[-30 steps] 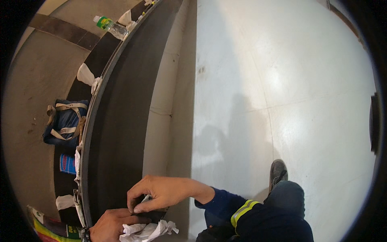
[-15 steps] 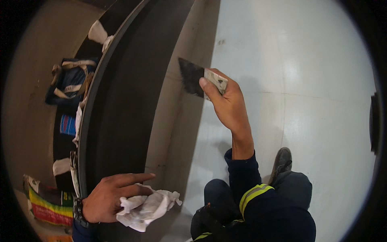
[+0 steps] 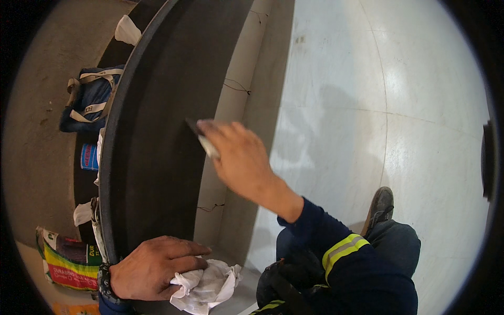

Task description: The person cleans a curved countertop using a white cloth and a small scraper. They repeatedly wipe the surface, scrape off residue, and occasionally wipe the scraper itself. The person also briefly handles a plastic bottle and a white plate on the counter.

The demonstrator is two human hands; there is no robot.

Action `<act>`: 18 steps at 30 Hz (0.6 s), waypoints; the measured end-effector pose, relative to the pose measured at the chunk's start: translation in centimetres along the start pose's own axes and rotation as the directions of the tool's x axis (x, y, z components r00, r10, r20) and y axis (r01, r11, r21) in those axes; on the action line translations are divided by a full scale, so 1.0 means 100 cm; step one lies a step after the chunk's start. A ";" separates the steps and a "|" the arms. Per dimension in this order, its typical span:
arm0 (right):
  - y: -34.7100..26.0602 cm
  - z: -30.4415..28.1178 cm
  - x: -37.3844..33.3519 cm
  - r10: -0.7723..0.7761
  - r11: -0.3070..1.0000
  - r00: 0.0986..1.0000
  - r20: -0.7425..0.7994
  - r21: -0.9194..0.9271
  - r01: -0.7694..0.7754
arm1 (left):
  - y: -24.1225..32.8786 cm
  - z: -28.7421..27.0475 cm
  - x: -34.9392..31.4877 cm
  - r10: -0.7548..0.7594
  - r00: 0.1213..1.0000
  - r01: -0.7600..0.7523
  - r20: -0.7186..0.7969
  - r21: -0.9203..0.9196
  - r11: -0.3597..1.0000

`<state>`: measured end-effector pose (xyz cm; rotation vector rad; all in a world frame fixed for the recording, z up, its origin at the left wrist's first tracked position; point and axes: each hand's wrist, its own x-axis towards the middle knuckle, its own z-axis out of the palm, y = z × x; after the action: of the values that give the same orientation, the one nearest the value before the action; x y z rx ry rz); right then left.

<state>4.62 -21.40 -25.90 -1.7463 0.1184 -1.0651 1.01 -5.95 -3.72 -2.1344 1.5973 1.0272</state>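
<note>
Scraping dark slab (image 3: pixel 157 157): right hand (image 3: pixel 241 157) grips scraper (image 3: pixel 202 137); left hand (image 3: pixel 149 268), 6 o'clock, clutches rag (image 3: pixel 207 286); next likely wipe.

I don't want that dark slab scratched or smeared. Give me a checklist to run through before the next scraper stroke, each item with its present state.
1. Right hand grips the scraper: ok.
2. Scraper blade meets the dark slab: cannot tell; motion blur hides the contact.
3. White rag ready in the left hand: ok.
4. Left hand away from the blade's spot: ok, it is at the slab's near end.
5. Slab surface free of residue: cannot tell.
6. Footing: shoe flat on the pale floor: ok.
</note>
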 end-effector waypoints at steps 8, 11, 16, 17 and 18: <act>0.005 0.002 0.002 -0.009 0.999 0.999 -0.050 -0.052 0.006 | 0.003 -0.007 0.004 0.004 0.999 -0.001 0.053 -0.063 0.998; 0.018 0.000 0.016 -0.011 0.997 0.994 -0.110 -0.079 0.003 | 0.004 -0.006 0.006 0.008 0.998 -0.005 0.065 -0.058 0.998; 0.012 0.005 0.004 0.024 0.997 0.999 -0.039 -0.067 -0.027 | 0.004 -0.006 0.005 -0.005 0.998 0.008 0.063 -0.048 0.999; 0.016 0.004 0.010 0.028 0.998 0.998 -0.063 -0.061 -0.032 | 0.004 -0.006 0.006 -0.002 0.998 0.005 0.063 -0.046 0.999; 0.022 0.000 0.021 0.033 0.998 0.996 -0.087 -0.055 -0.038 | 0.004 -0.007 0.006 0.001 0.998 0.002 0.063 -0.045 0.999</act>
<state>6.75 -23.47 -26.37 -1.7431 0.2345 -1.1210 1.00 -6.94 -3.56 -2.1094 1.5591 1.1290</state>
